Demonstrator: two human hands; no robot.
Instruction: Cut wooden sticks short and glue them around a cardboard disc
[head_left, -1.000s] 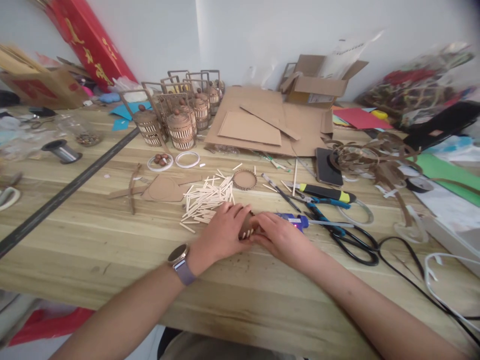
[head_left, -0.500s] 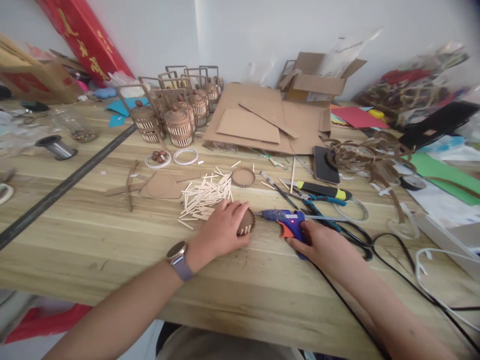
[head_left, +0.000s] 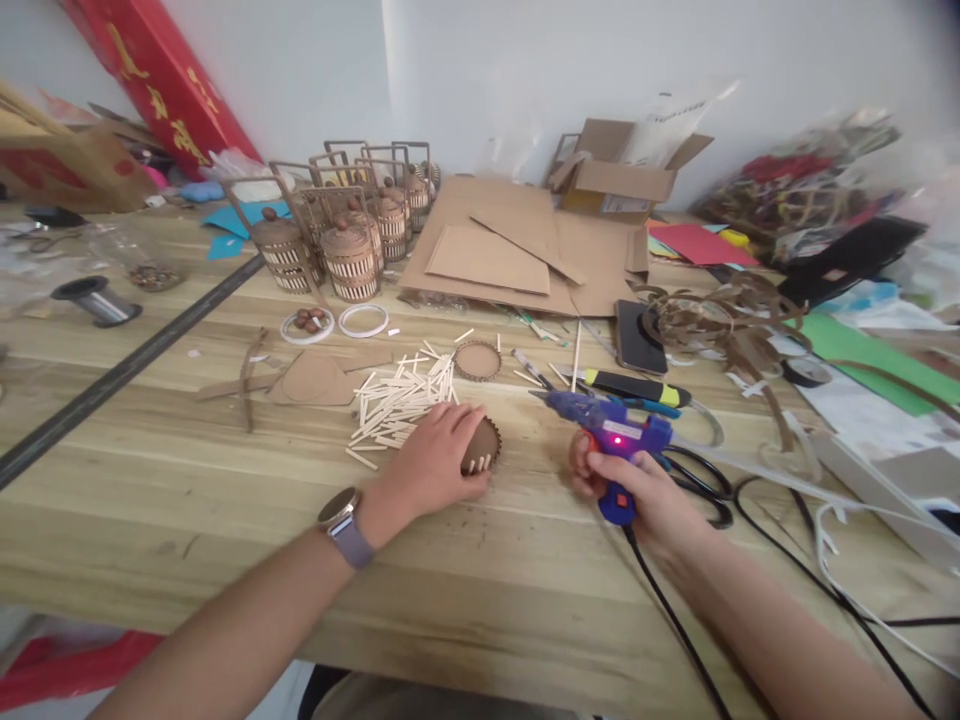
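Note:
My left hand (head_left: 433, 457), with a watch on its wrist, lies over a small round brown cardboard piece (head_left: 485, 446) that has short wooden sticks glued along its edge; the fingers curl round it on the table. My right hand (head_left: 628, 487) grips the handle of a blue glue gun (head_left: 606, 425), lifted upright off the table with its nozzle pointing left and a red light glowing. A pile of short wooden sticks (head_left: 397, 399) lies just behind my left hand. A second ridged cardboard disc (head_left: 477, 360) rests beyond the sticks.
Several finished small stick baskets (head_left: 349, 250) stand at the back left, flat cardboard sheets (head_left: 510, 250) and an open box (head_left: 615, 180) behind. Black scissors (head_left: 697, 480), a yellow-black cutter (head_left: 637, 385), a phone (head_left: 637, 335) and brown paper strips (head_left: 720, 315) lie right. The gun's black cord (head_left: 675, 620) trails toward me.
My right hand left the cardboard piece, took the glue gun lying to the right and raised it upright. My left hand stayed on the cardboard piece.

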